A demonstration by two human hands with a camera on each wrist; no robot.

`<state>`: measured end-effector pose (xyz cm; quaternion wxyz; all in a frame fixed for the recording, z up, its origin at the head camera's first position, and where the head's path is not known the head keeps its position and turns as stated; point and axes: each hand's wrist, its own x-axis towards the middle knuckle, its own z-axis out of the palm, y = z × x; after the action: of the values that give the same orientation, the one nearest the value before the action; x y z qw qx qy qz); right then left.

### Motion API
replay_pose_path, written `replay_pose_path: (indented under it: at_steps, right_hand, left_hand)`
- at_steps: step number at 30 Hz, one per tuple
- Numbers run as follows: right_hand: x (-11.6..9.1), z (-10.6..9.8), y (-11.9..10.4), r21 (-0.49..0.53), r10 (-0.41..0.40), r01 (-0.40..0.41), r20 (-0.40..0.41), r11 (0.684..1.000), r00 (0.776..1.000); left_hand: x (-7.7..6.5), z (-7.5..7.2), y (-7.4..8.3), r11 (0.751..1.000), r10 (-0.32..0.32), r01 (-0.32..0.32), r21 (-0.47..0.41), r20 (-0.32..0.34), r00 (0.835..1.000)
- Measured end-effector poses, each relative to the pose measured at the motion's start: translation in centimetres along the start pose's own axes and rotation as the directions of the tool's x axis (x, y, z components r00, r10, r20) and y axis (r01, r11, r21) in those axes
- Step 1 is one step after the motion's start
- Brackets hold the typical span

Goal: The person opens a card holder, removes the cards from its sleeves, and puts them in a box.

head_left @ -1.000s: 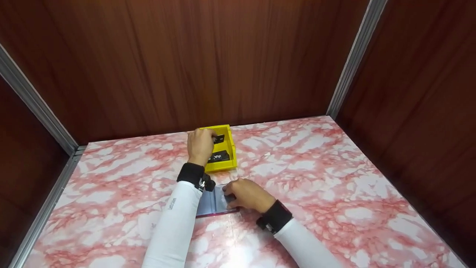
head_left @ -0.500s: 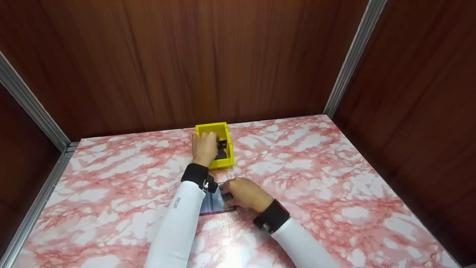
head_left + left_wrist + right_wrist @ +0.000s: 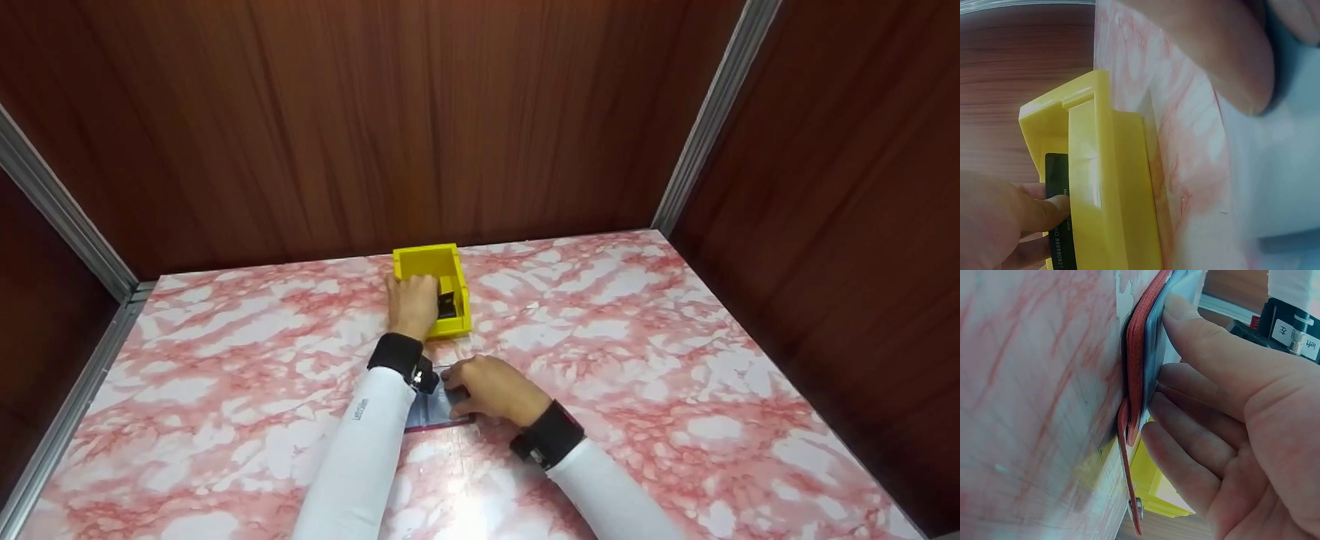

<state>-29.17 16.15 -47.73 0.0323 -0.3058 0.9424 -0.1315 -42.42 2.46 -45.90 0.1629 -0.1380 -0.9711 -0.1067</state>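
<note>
My left hand [image 3: 412, 306] reaches over the left side of a small yellow bin [image 3: 461, 326]. In the left wrist view, its thumb and fingers pinch a black card [image 3: 1057, 177] with printed numbers, standing on edge inside the bin wall. Dark card surface [image 3: 447, 306] also shows beside that hand in the head view; how many cards lie there is hidden. Nearer to me, my right hand [image 3: 499, 394] grips the clear sleeves of an opened card holder [image 3: 433, 409]. Its red cover [image 3: 1135, 354] and snap strap [image 3: 1129, 478] show in the right wrist view.
The table [image 3: 637, 390] has a red-and-white marbled top. Dark wood-look panels [image 3: 337, 127] rise behind and at both sides, with metal profiles [image 3: 712, 112] at the corners. The bin stands near the back edge, just beyond the card holder.
My left hand has moved from the bin's back toward its near end, and the white "Vip" print is no longer visible. The right hand stays at the card holder. The head view shifted slightly.
</note>
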Motion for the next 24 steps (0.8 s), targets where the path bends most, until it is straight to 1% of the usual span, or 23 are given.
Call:
replay_pose_path:
  at_steps: [3, 5, 8, 12, 15, 17, 19, 22, 24]
  right_hand:
    - [-0.1, 0.0, -0.1, 0.006, 0.009, -0.009, 0.005, 1.000, 1.000]
    - [-0.1, 0.0, -0.1, 0.004, 0.012, -0.012, 0.002, 1.000, 1.000]
    - [-0.1, 0.0, -0.1, 0.005, 0.012, -0.012, -0.003, 1.000, 1.000]
    - [-0.1, 0.3, -0.4, 0.000, 0.000, 0.000, -0.004, 1.000, 1.000]
    - [-0.1, 0.3, -0.5, -0.008, -0.014, 0.014, -0.011, 1.000, 1.000]
    - [-0.1, 0.3, -0.4, -0.017, -0.026, 0.026, -0.023, 1.000, 0.999]
    - [-0.1, 0.3, -0.3, -0.037, -0.044, 0.043, -0.029, 0.998, 0.999]
    - [-0.1, 0.3, -0.1, -0.053, -0.048, 0.047, -0.027, 0.997, 0.998]
    - [-0.1, 0.3, 0.0, -0.048, -0.037, 0.036, -0.018, 0.998, 0.999]
  left_hand:
    - [-0.1, 0.1, -0.1, 1.000, 0.002, -0.002, -0.014, 0.010, 1.000]
    - [-0.1, 0.1, -0.1, 1.000, 0.004, -0.004, -0.027, -0.001, 1.000]
    - [-0.1, 0.2, -0.3, 1.000, -0.003, 0.003, -0.011, -0.038, 0.999]
    - [-0.5, 0.2, -0.7, 1.000, -0.030, 0.030, 0.006, -0.100, 0.995]
    - [-0.9, -0.2, -0.9, 0.999, -0.045, 0.042, -0.027, -0.148, 0.988]
    - [-1.2, -0.8, -1.1, 0.997, -0.056, 0.046, -0.058, -0.186, 0.981]
    - [-1.7, -1.5, -1.2, 0.994, -0.067, 0.045, -0.098, -0.233, 0.970]
    - [-2.7, -2.6, -1.4, 0.985, -0.080, 0.027, -0.171, -0.311, 0.947]
    - [-3.6, -3.3, -1.5, 0.977, -0.087, 0.011, -0.212, -0.351, 0.932]
